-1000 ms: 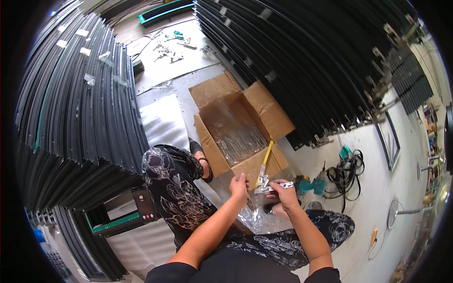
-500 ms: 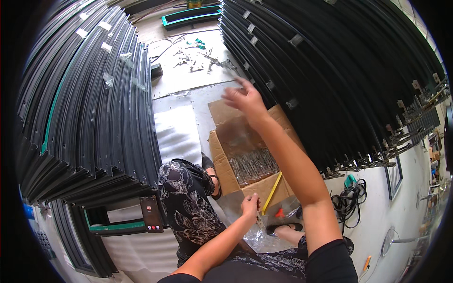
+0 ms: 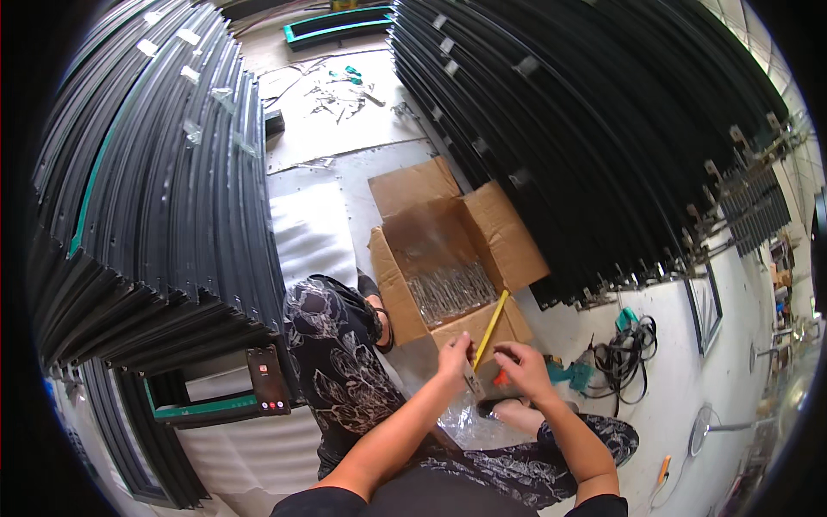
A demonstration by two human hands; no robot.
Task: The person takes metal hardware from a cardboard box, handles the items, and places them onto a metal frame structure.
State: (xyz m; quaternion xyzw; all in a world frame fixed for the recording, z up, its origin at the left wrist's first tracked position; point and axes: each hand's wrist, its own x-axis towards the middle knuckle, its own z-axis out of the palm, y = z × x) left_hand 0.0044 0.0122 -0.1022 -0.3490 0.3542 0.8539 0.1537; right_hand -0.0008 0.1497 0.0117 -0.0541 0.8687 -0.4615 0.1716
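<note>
My left hand (image 3: 455, 355) is closed around a short, flat metal strip (image 3: 475, 384), whose lower end sticks out below the fingers. Just to its right, my right hand (image 3: 524, 370) has its fingers bent and apart, with nothing visible in them. Both hands are over the near flap of an open cardboard box (image 3: 401, 289). Inside that box lie many slim metal pieces (image 3: 451, 291) in clear plastic. A yellow strip (image 3: 492, 327), perhaps a tape measure blade, slants across the near flap beside my hands.
Black frames stand stacked at left (image 3: 164, 198) and right (image 3: 586, 155). Loose metal parts (image 3: 340, 99) lie on a white sheet farther off. A phone (image 3: 270, 379) rests on a frame at the left. A teal power tool (image 3: 575, 374) and coiled black cable (image 3: 636, 358) lie at right.
My right hand has come back from its far reach over the box to beside my left hand. The left hand still holds the metal strip. The view has shifted slightly.
</note>
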